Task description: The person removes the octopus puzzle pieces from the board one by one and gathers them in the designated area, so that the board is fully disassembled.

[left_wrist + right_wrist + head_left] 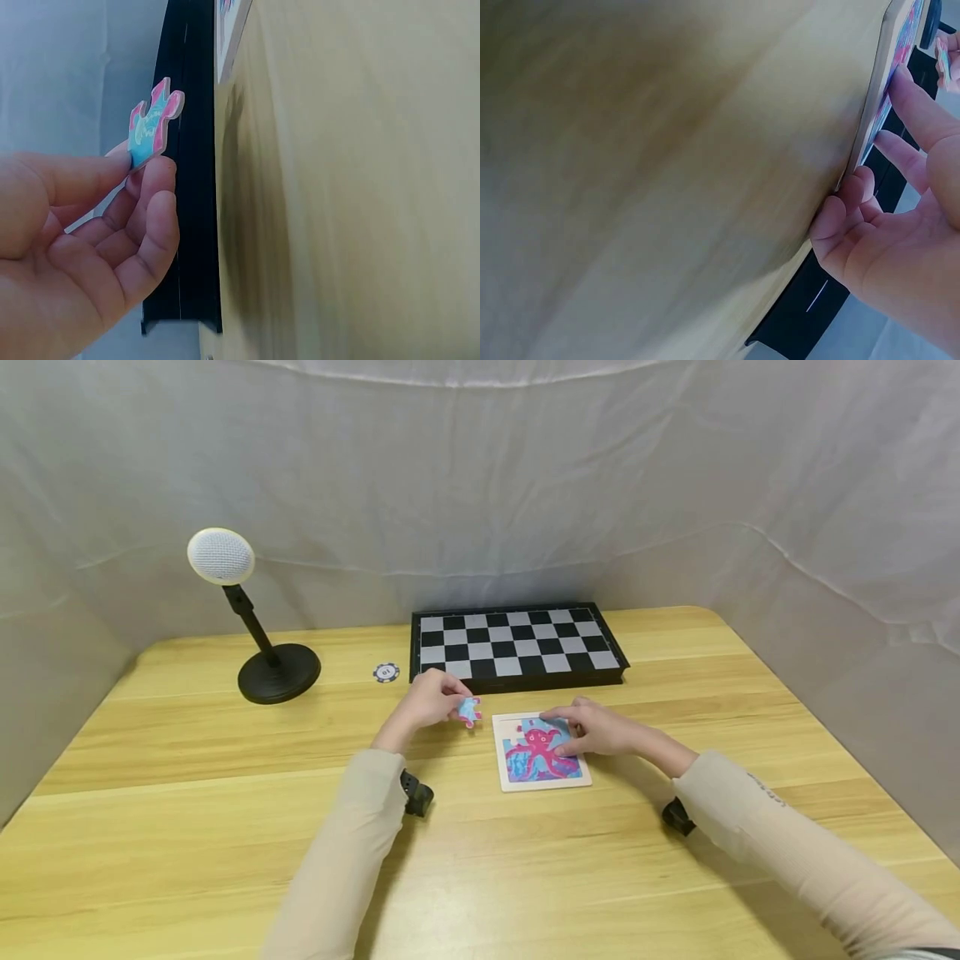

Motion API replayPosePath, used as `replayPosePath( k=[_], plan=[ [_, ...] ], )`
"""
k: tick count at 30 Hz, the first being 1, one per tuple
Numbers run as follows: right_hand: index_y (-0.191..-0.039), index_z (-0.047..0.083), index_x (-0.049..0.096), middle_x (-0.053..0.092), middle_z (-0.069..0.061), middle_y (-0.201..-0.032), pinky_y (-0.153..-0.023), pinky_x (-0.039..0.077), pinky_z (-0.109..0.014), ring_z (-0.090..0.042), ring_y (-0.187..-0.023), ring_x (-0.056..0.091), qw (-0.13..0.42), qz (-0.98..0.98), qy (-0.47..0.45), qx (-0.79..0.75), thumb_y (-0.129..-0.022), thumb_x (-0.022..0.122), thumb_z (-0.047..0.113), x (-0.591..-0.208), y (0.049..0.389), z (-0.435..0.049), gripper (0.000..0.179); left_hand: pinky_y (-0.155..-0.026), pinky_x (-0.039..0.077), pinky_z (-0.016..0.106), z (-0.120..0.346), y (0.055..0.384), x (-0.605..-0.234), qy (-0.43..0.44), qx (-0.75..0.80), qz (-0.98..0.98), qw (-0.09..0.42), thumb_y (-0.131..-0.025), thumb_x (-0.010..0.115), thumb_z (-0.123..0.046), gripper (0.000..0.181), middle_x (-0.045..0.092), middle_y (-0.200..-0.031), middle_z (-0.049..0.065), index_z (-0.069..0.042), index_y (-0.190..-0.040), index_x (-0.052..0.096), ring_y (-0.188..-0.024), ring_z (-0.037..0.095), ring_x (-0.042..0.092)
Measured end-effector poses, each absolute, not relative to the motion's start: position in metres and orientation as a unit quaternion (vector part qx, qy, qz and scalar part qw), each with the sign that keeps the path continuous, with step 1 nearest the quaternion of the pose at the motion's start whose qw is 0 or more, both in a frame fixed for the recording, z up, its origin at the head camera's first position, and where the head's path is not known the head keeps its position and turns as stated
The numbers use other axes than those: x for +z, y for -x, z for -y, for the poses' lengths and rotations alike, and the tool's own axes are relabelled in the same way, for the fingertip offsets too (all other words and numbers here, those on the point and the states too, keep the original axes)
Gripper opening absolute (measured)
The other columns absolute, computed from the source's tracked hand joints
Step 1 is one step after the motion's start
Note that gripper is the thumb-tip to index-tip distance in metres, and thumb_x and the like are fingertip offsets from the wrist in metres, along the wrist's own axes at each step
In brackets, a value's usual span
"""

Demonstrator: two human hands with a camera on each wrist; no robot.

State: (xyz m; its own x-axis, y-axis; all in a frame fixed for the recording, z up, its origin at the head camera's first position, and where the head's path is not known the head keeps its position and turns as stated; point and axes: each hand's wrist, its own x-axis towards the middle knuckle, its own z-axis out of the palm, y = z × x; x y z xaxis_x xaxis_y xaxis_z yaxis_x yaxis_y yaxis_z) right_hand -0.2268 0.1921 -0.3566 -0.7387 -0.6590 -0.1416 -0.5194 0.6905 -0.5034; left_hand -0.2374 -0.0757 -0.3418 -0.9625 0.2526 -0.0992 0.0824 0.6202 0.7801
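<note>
Between the thumb and fingers of my left hand (431, 697) is a blue and pink jigsaw piece (469, 712), raised above the table. The left wrist view shows the pinched jigsaw piece (151, 127) with its knobs pointing up. To its right lies a white-framed jigsaw puzzle (546, 789) with a pink octopus on blue; a gap in its upper left shows the pale backing. My right hand (600, 729) rests on the puzzle's right side, thumb on the octopus and index finger along the top. In the right wrist view, the other fingers (829, 217) bend against the frame's edge.
Behind the puzzle stands a black-edged checkered board (517, 643). A poker chip (386, 672) lies left of the board. Farther left is a round white mesh-topped device on a black stand (279, 673). Pale cloth (480, 485) hangs around the wooden table (480, 877).
</note>
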Motion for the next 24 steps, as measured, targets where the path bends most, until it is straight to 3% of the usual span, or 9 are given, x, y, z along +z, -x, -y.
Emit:
replayPosePath(
  k=[24],
  plan=[
    [-0.125,0.001,0.05,0.04,-0.005,-0.074,-0.058,0.03,-0.027,-0.018,-0.07,0.036,0.157,-0.907,0.323,-0.22,-0.079,0.068,0.019,-0.355,0.226,-0.191,0.052,-0.051,0.043,0.023,0.141,0.226,-0.348,-0.079,0.415,-0.899,0.115,-0.087,0.051,0.002,0.016,0.062,-0.077,0.011,0.007,-0.093,0.065,-0.052,0.013,0.048]
  ],
)
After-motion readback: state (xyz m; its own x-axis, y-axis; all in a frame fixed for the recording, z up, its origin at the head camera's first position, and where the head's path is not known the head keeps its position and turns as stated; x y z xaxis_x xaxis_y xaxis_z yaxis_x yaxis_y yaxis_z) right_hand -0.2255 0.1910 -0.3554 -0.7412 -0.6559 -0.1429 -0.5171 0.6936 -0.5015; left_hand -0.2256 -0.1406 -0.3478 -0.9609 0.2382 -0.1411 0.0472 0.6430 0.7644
